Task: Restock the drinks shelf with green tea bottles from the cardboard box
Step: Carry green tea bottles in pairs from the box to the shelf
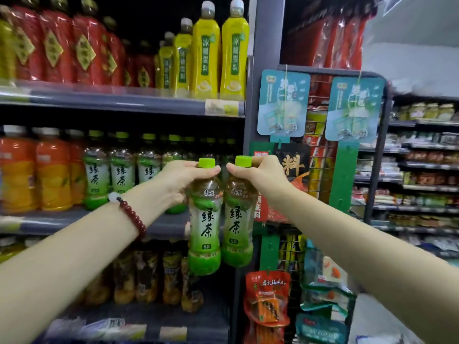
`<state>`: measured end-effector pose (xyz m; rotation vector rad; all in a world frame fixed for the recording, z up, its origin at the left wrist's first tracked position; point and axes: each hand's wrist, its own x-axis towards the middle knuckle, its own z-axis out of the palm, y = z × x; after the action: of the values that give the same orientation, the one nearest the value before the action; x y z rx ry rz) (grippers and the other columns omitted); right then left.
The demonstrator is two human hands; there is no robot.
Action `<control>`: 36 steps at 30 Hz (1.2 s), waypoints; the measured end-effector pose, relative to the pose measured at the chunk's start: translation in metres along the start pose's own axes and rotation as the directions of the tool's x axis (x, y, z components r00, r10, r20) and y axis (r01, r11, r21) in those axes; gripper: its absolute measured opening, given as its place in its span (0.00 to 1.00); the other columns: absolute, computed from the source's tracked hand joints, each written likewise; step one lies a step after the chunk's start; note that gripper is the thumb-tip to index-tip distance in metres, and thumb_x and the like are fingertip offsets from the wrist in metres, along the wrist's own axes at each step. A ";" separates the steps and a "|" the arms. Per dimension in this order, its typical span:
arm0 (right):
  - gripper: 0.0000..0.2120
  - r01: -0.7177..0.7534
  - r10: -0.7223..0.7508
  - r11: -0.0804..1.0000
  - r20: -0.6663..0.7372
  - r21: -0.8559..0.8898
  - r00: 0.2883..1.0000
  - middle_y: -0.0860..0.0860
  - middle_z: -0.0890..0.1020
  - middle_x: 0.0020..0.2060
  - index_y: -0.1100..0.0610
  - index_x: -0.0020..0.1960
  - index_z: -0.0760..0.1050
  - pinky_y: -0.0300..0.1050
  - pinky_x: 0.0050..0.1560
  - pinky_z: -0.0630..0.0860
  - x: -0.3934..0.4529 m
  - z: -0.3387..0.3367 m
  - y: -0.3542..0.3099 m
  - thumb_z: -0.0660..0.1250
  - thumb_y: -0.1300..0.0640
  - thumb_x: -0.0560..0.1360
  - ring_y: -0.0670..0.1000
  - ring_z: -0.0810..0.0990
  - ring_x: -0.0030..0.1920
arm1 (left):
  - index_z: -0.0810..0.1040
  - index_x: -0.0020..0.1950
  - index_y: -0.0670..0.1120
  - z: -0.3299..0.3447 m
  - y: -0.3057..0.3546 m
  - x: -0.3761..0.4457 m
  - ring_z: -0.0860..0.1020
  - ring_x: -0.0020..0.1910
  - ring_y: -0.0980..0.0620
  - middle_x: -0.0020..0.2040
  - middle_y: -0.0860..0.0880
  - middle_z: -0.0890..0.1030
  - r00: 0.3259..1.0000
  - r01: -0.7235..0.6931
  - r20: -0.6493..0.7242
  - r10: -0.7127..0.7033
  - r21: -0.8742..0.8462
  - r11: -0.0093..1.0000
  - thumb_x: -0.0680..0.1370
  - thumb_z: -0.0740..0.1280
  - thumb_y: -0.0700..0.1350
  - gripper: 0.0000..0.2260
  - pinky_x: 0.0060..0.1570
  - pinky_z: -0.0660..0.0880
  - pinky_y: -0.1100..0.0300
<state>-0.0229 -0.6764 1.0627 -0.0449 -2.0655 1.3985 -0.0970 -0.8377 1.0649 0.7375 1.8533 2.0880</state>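
Observation:
Two green tea bottles hang upright side by side in the air in front of the middle drinks shelf (74, 220). My left hand (178, 181) grips the neck of the left bottle (205, 227) just under its green cap. My right hand (255, 173) holds the right bottle (238, 223) the same way. The two bottles touch or nearly touch. Behind them, a row of matching green tea bottles (121, 167) stands on that shelf, with a dark gap at its right end. The cardboard box is out of view.
Orange drink bottles (37, 170) fill the shelf's left part. Red and yellow bottles (206, 53) stand on the shelf above, dark tea bottles (146, 276) below. A grey upright post (263, 45) ends the shelf on the right, with a wire rack of hanging snack packs (268, 299) beside it.

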 end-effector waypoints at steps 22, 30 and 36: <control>0.04 0.170 -0.172 0.985 -0.217 -0.025 0.961 0.49 0.87 0.41 0.49 0.40 0.82 0.56 0.54 0.82 0.055 0.051 -0.012 0.75 0.50 0.70 0.50 0.86 0.46 | 0.86 0.38 0.47 -0.046 0.011 0.085 0.85 0.39 0.50 0.37 0.48 0.86 0.934 -0.357 0.004 0.358 -0.080 0.931 0.62 0.78 0.41 0.07 0.38 0.80 0.60; 0.11 0.266 -0.340 0.932 -0.335 -0.246 0.879 0.42 0.80 0.41 0.50 0.52 0.75 0.38 0.44 0.71 0.057 0.069 0.018 0.65 0.43 0.76 0.38 0.78 0.43 | 0.71 0.59 0.63 -0.043 -0.031 0.087 0.75 0.54 0.69 0.52 0.65 0.78 0.886 -0.454 -0.033 0.462 0.138 0.880 0.66 0.70 0.65 0.24 0.51 0.69 0.68; 0.30 0.285 -0.340 0.934 -0.285 -0.216 0.896 0.47 0.71 0.67 0.50 0.75 0.58 0.37 0.66 0.66 0.043 0.081 0.044 0.65 0.46 0.77 0.44 0.69 0.67 | 0.55 0.72 0.62 -0.050 -0.050 0.085 0.68 0.59 0.72 0.64 0.62 0.70 0.883 -0.470 0.091 0.461 0.182 0.864 0.69 0.71 0.60 0.36 0.53 0.64 0.72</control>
<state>-0.1130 -0.7085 1.0271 -0.0061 -1.8182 0.9481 -0.2016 -0.8296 1.0302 1.3961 2.0354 2.1378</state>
